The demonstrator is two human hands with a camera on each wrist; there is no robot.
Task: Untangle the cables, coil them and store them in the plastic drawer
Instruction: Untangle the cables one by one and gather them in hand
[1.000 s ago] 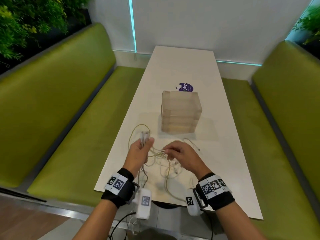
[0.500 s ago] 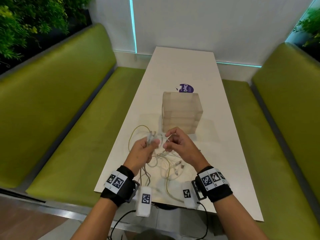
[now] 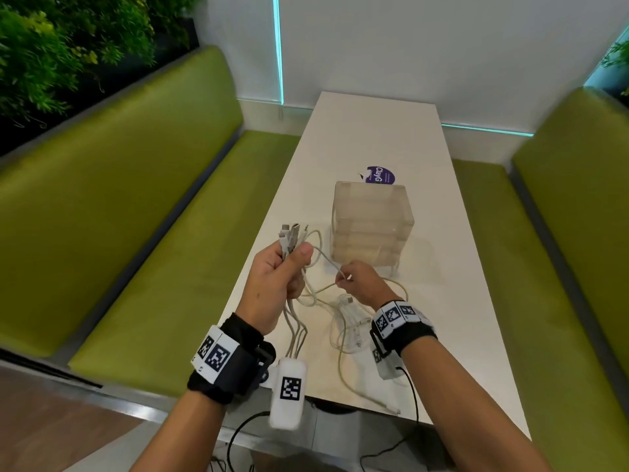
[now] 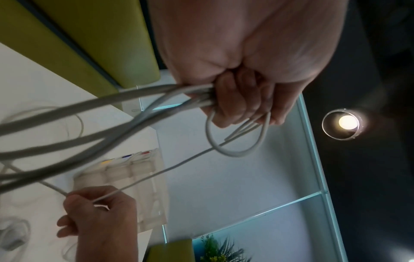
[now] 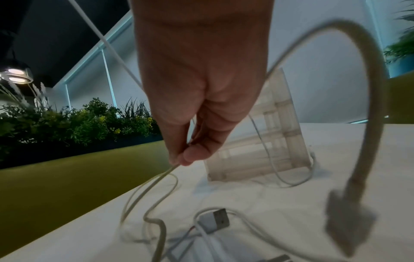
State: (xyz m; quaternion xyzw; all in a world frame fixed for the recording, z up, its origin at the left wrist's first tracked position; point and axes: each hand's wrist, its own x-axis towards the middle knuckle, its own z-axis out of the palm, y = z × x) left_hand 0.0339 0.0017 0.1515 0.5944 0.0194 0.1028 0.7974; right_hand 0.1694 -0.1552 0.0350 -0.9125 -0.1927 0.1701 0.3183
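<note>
Several white cables (image 3: 343, 321) lie tangled on the white table (image 3: 442, 301). My left hand (image 3: 282, 270) is raised above the table's left edge and grips a bundle of cables (image 4: 156, 99), their connector ends (image 3: 292, 233) sticking up past my thumb. My right hand (image 3: 357, 281) pinches one thin cable (image 5: 156, 179) between thumb and forefinger, just in front of the translucent plastic drawer unit (image 3: 372, 223). That cable (image 4: 161, 172) runs taut up to my left fist. Loose USB plugs (image 5: 220, 217) lie under my right wrist.
Green padded benches (image 3: 136, 212) flank the table on both sides. A purple sticker (image 3: 381, 174) lies behind the drawer unit. Plants (image 3: 51, 46) fill the upper left. One cable end (image 3: 391, 408) trails to the near table edge.
My left hand rose with the bundle of cable ends. My right hand came up to meet it, then drew back down and to the right, pulling one cable out.
</note>
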